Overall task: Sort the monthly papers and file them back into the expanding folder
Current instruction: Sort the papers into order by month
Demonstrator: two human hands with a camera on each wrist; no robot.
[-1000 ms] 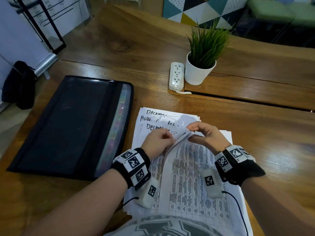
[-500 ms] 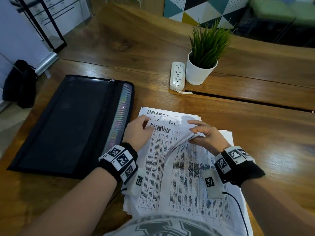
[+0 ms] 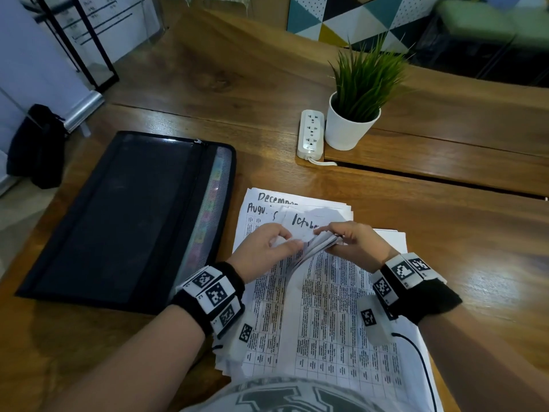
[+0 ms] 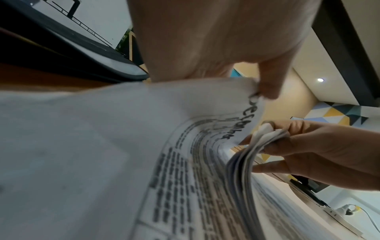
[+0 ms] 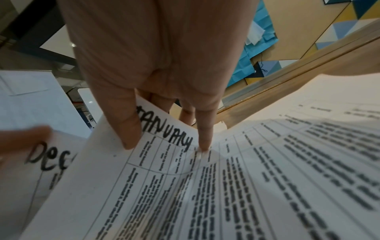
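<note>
Head view: paper stack lies on the wooden table, just right of the closed black expanding folder. Left hand pinches a lifted sheet; right hand clamps several curled top edges.

Left wrist view: thumb and finger nip 1 sheet's corner, apparently marked December; print blurred.

Right wrist view: thumb pins a sheet marked January.

Month-labelled papers fanned beside closed black expanding folder
</note>
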